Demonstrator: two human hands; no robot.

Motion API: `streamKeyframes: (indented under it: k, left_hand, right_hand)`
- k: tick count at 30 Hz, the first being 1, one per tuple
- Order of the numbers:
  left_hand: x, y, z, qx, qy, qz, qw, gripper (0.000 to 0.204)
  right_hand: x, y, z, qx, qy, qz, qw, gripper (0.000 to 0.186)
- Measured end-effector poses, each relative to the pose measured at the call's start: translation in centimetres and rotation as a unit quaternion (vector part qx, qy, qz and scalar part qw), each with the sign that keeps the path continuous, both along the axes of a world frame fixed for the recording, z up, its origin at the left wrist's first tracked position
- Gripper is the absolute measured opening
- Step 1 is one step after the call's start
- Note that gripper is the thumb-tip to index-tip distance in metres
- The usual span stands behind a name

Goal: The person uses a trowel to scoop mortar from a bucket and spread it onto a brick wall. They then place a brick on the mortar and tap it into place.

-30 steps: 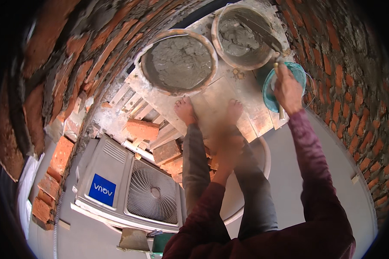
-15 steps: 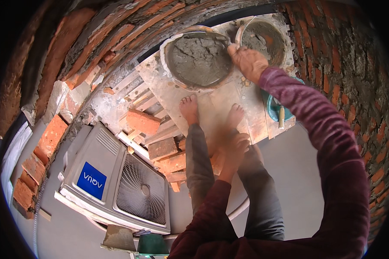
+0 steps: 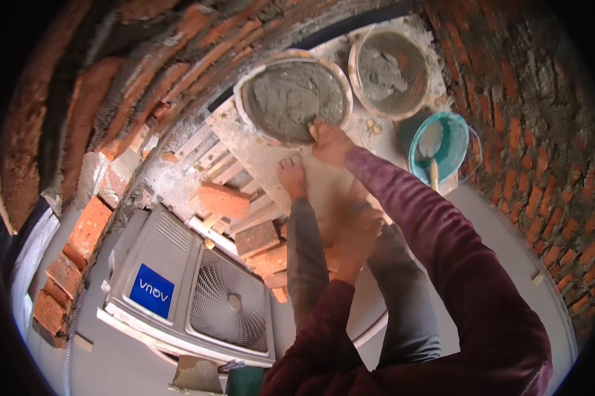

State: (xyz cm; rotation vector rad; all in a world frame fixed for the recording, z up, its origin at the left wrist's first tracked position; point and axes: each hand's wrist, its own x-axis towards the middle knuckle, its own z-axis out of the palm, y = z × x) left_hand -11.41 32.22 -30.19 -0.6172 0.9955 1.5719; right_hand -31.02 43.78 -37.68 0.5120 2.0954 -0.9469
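Right grip (image 3: 330,143) shifted to wide bucket (image 3: 241,105), clamped on trowel handle (image 3: 313,132), mortar (image 3: 289,96) just beyond

One short word in white letters (image 3: 151,291) stands upside down and tilted on a square blue label (image 3: 152,292), fixed to the front of the grey outdoor air-conditioner unit (image 3: 171,252) beside its fan grille (image 3: 228,300).

Mortar (image 3: 291,96) was plain grey, small bucket (image 3: 455,142) bright teal, sleeves (image 3: 436,218) maroon, loose brick (image 3: 223,200) orangey-red, and the fan grille (image 3: 211,297) had a kinda pale swirly pattern.
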Motion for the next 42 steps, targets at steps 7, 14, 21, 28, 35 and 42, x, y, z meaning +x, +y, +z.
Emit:
streamKeyframes:
  k: [7,14,21,28,35,42]
  left_hand:
    - [0.8,-0.6,-0.8,-0.050,0.089,-0.132,0.986,0.025]
    - [3.7,0.0,-2.9,-0.056,0.133,-0.103,0.984,0.024]
    - [3.5,0.8,-2.2,-0.107,0.028,-0.042,0.993,0.021]
    - [2.7,1.6,-3.0,-0.039,0.085,-0.143,0.985,0.023]
    - [-0.6,2.3,0.1,-0.035,0.022,-0.043,0.998,0.023]
    - [0.0,2.4,0.5,-0.040,0.059,-0.003,0.997,0.021]
  right_hand:
    - [3.1,3.0,-2.1,-0.213,-0.037,-0.113,0.970,0.032]
    - [9.3,6.9,-0.4,-0.260,0.056,-0.143,0.953,0.045]
    - [10.8,15.3,13.7,0.027,0.081,-0.117,0.989,0.041]
    - [6.7,19.4,12.5,0.371,0.143,0.118,0.910,0.035]
    - [-1.0,10.3,16.7,0.248,0.001,0.429,0.869,0.043]
    - [-4.8,7.9,10.5,0.160,-0.122,0.395,0.896,0.045]
